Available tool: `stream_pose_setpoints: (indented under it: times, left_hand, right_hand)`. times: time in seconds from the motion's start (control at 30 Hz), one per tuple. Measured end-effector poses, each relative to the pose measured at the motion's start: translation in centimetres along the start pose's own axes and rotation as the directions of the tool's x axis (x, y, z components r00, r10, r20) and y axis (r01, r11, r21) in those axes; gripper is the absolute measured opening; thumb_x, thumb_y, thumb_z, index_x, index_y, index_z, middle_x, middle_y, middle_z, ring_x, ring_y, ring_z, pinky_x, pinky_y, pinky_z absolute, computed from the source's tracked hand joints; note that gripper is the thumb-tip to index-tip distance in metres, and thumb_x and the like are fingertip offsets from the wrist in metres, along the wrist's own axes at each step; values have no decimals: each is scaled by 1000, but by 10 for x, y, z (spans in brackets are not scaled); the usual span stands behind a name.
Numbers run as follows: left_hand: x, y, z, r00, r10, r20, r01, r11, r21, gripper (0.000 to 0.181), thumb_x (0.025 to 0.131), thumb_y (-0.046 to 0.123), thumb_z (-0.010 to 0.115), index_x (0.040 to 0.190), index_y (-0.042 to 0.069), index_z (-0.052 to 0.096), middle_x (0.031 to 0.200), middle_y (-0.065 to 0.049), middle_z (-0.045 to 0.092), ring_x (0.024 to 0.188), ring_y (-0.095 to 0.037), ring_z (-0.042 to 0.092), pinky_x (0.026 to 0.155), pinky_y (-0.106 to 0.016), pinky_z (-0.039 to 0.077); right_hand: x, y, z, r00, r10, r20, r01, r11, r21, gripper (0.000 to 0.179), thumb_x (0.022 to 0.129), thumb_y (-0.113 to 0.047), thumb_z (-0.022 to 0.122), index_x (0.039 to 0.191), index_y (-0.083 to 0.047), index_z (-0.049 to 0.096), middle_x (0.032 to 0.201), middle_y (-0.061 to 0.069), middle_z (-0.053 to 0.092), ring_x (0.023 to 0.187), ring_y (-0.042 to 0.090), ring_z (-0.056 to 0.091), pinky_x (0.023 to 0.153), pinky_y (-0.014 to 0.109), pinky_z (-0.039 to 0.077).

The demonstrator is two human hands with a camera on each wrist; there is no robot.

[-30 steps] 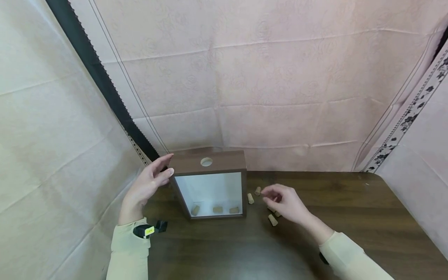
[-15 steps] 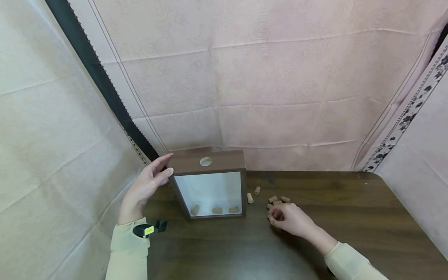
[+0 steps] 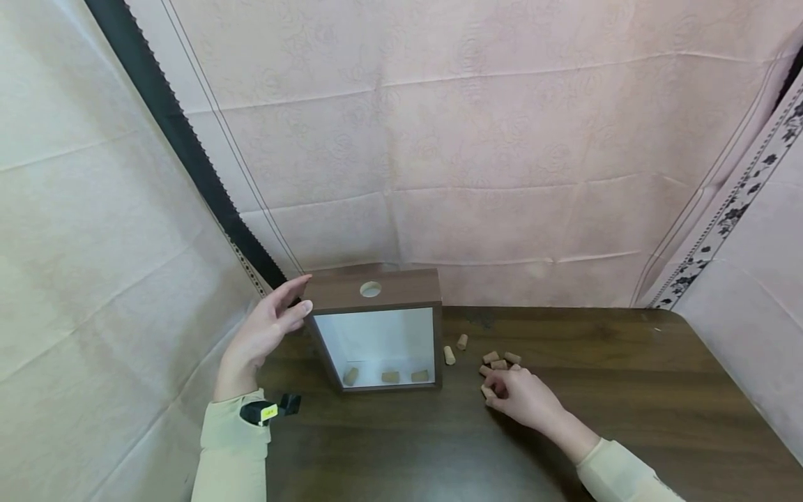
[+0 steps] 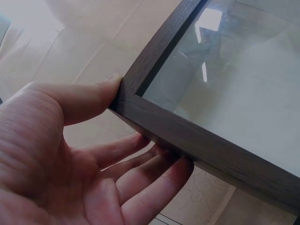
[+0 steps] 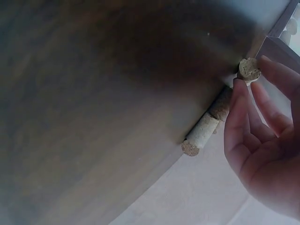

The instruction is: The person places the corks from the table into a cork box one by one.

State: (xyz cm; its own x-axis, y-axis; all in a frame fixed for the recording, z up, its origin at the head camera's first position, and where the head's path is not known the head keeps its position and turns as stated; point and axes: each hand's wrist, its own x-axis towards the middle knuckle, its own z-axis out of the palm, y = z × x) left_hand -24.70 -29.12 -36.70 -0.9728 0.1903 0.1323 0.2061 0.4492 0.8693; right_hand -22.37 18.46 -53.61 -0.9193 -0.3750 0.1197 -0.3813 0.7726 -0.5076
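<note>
While the left hand [image 3: 260,333] holds the brown, glass-fronted box [image 3: 404,287] by its left corner, the right hand [image 3: 527,399] pinches a short, pale, rough-ended cork [image 5: 249,70].

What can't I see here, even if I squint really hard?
Head view: the box's outside back, hidden behind its top and front.
Head view: part of the pinched cork, covered by the right hand.
Head view: marks on the yellow label, too small to read.
Left wrist view: the box's far side, cut off by the edge.
</note>
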Motion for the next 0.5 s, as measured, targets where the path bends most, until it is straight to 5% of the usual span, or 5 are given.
stream_pose_setpoints:
  times: [0.5]
  left_hand:
    - [-1, 2, 0, 1000, 19, 16, -19, 1000, -15, 72, 109, 33, 65, 170, 17, 31, 177, -15, 19, 159, -43, 26, 112, -55, 45]
  right_hand:
    - [0, -1, 5, 999, 42, 10, -42, 999, 15, 24, 85, -9, 88, 105, -15, 76, 84, -10, 71, 77, 8, 68, 66, 34, 57]
